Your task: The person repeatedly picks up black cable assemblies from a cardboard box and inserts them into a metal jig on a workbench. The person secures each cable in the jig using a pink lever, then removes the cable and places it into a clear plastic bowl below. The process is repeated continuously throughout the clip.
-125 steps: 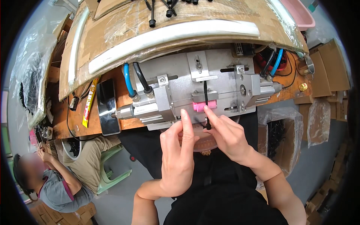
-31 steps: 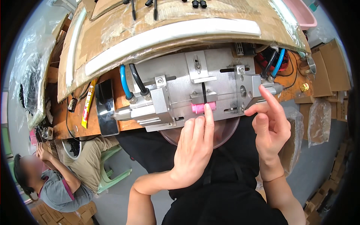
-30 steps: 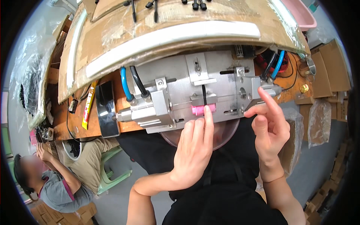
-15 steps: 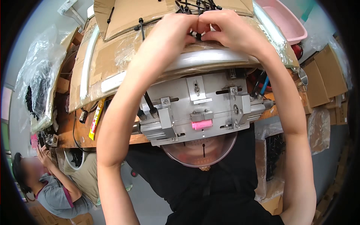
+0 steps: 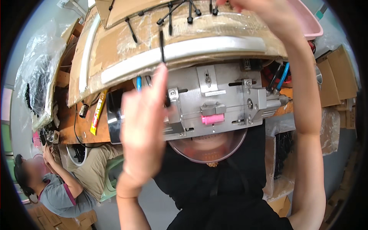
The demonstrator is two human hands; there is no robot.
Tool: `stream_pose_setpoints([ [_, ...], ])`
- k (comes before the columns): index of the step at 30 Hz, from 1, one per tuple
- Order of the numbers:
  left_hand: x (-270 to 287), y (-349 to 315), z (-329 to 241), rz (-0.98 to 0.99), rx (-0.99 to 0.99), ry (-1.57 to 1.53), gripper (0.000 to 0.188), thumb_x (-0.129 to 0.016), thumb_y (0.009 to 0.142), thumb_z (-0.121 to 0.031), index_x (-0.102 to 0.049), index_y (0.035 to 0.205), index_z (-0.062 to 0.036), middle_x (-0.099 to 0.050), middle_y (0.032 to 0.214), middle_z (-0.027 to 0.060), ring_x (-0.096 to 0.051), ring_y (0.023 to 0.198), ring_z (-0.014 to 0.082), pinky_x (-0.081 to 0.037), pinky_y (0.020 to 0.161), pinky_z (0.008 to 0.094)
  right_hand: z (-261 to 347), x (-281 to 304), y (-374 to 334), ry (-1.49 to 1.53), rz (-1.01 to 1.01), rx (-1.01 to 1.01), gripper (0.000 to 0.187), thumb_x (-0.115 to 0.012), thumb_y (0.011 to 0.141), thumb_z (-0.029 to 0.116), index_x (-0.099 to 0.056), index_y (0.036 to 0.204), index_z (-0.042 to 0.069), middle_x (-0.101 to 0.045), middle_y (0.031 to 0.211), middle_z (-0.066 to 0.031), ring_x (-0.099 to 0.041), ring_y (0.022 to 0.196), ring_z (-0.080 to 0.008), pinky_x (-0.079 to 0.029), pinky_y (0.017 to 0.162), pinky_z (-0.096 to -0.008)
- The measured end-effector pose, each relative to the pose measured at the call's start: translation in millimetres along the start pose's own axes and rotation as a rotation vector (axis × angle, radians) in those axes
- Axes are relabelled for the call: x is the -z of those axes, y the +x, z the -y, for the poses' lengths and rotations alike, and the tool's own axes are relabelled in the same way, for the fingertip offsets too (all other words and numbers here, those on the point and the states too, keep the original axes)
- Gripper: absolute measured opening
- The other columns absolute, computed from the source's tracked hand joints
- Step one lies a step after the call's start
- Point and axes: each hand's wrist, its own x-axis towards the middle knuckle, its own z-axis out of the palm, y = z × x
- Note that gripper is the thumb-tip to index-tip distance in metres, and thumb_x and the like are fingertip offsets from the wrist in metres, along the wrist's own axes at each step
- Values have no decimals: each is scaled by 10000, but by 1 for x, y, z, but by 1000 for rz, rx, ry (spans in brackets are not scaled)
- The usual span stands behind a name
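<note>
My left hand (image 5: 143, 124), blurred by motion, is over the left end of a metal fixture (image 5: 195, 90). Its fingers are closed on a thin black rod (image 5: 161, 46) that points up and away. At the top edge, my right hand (image 5: 264, 13) is partly cut off; its fingertips are beside a knob-ended black rod (image 5: 216, 9), and whether they grip it does not show. Several similar black rods (image 5: 190, 15) lie on the cardboard (image 5: 149, 40) in front of me. A pink piece (image 5: 213, 119) sits at the fixture's front middle.
A clear bowl (image 5: 209, 147) is under the fixture's near edge. White padding (image 5: 184, 53) runs along the cardboard's front. A yellow packet (image 5: 98, 113) lies on the wooden bench at left. A pink basin (image 5: 306, 19) stands far right. Another person (image 5: 63, 193) sits at lower left.
My hands were together over the cardboard and have parted. My left hand has come back toward me over the fixture with a rod; my right hand has moved up and right.
</note>
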Motion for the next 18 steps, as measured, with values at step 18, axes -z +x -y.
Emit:
stream_pose_setpoints([
  [18,-68,-77,-56,368,12,217,685,-599,752,21,-386,1396,120,-503,958,97,-518,865,214,-473,811,301,44,-47,-186,273,-365,27,296,-650,865,-32,-588,1154,-37,-675,945,-147,-598,731,-163,-496,679,-259],
])
